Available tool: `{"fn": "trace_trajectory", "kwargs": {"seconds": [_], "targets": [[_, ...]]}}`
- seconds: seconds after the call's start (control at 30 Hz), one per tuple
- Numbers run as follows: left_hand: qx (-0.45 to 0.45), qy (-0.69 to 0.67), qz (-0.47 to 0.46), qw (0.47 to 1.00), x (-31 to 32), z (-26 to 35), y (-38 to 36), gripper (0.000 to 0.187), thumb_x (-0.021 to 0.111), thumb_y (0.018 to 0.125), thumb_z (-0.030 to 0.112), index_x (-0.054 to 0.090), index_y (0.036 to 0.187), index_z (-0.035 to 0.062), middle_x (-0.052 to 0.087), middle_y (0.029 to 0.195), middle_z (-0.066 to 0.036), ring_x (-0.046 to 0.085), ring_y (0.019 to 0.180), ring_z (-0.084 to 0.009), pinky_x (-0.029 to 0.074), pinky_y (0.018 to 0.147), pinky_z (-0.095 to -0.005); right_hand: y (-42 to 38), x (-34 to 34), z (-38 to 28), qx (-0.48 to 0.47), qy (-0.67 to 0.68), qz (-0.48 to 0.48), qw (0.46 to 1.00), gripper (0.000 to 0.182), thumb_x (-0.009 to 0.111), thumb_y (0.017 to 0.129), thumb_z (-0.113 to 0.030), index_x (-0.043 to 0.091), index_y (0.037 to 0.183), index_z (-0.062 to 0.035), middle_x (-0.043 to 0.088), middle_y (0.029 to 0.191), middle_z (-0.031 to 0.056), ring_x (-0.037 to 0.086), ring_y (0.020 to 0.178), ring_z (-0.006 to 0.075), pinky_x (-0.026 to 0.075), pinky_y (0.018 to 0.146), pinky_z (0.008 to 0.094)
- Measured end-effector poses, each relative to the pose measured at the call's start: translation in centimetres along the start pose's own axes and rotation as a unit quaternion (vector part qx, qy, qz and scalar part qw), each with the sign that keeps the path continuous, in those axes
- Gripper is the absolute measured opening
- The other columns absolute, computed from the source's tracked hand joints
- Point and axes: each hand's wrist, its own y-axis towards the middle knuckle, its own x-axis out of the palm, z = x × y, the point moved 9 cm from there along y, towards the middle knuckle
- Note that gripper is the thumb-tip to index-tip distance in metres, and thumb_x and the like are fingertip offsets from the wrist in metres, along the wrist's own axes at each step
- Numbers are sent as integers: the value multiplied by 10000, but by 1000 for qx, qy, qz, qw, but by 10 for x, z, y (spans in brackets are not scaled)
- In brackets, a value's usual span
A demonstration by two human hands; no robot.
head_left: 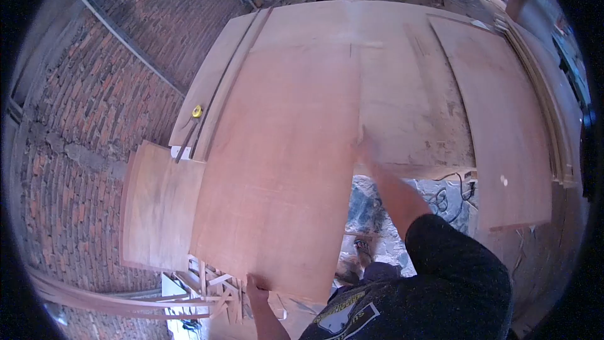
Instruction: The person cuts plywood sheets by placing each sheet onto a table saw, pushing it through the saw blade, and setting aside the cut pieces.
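A large reddish-brown plywood sheet lies lengthwise over the worktable, its near end hanging out past the table toward me. My left hand is closed on the near edge of that sheet, thumb on top and the other fingers mostly hidden beneath. At the sheet's right long edge is my right hand, touching or very close to it; its fingers are blurred, so I cannot make out their grip. Paler board shows on the tabletop just right of the sheet.
Left of the sheet lie long narrow strips and a yellow tape measure. Another panel and stacked boards are at the right. A brick wall borders the left. Wood offcuts and a black cable lie below.
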Motion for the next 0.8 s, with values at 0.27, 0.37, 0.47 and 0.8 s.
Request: {"fn": "trace_trajectory", "kwargs": {"seconds": [0.27, 0.37, 0.47, 0.8], "targets": [[-105, 84, -9, 991, 9, -55, -61, 795, 619, 872, 639, 390, 1440, 132, 406, 1394, -136, 429, 1292, -299, 366, 1078, -556, -332, -20, 30, 34, 92, -304, 947, 550, 604, 922, -478, 576, 1267, -51, 646, 1070, 165, 647, 913, 325, 518, 767, 470], [-128, 125, -52, 982, 13, -75, -73, 769, 596, 889, 638, 387, 1442, 148, 407, 1382, -137, 428, 1289, -323, 389, 1061, -562, -439, -10, 19, 137, 230, -509, 818, 559, 533, 955, -557, 579, 1295, -116, 631, 1167, 123, 635, 997, 298, 515, 796, 491], [-131, 96, -117, 980, 29, -77, -79, 670, 597, 897, 624, 471, 1369, 165, 436, 1365, -152, 469, 1265, -327, 448, 1013, -550, -489, -12, -8, 351, 336, -544, 684, 602, 484, 954, -612, 560, 1333, -150, 629, 1241, 111, 631, 1056, 321, 500, 879, 524], [-170, 90, -121, 974, 50, -70, -78, 581, 358, 1021, 565, 440, 1432, 163, 495, 1422, -104, 480, 1301, -324, 445, 1032, -554, -487, -15, -47, 400, 412, -425, 700, 572, 432, 1002, -553, 605, 1241, -63, 684, 1108, 100, 690, 960, 285, 583, 771, 474]]}}
